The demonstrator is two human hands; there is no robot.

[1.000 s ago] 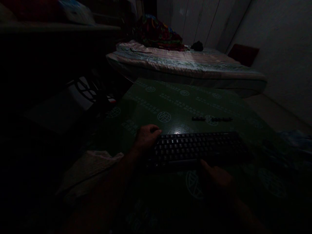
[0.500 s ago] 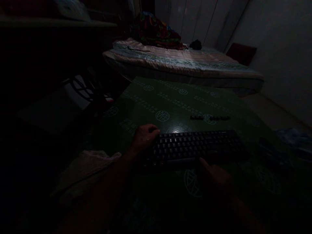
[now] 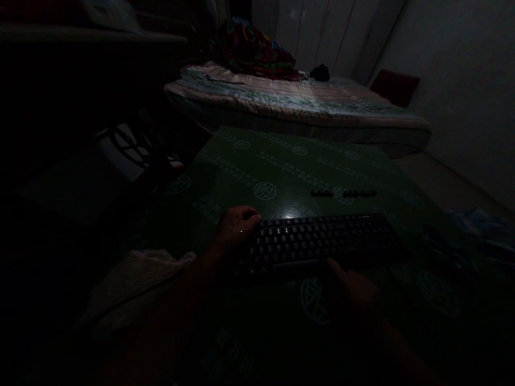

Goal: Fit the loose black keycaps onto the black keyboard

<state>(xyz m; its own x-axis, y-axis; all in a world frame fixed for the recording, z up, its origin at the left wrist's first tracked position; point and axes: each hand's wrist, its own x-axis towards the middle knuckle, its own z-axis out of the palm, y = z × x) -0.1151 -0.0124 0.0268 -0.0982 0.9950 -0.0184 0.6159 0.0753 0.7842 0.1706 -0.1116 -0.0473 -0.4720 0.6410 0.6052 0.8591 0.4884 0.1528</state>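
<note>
A black computer keyboard (image 3: 317, 238) lies on the green table (image 3: 225, 161) in dim light. My left hand (image 3: 237, 228) is closed around its left end, thumb near the upper left corner. At the keyboard's front edge, by the space bar, is my right hand (image 3: 356, 284). One of its digits reaches to the edge while the others look curled under. Deep shadow hides whatever the right hand may hold. Behind the keyboard lies a row of small dark pieces (image 3: 344, 193), too dim to name.
A crumpled light cloth (image 3: 140, 279) lies left of my left forearm. Dark items (image 3: 446, 249) sit at the table's right side, hard to make out. Beyond the table stands a bed (image 3: 298, 102) with a bundled colourful blanket (image 3: 253, 51). Shadow covers the left side.
The whole view has shifted slightly, so everything appears a little further left. Both hands keep their places at the keyboard.
</note>
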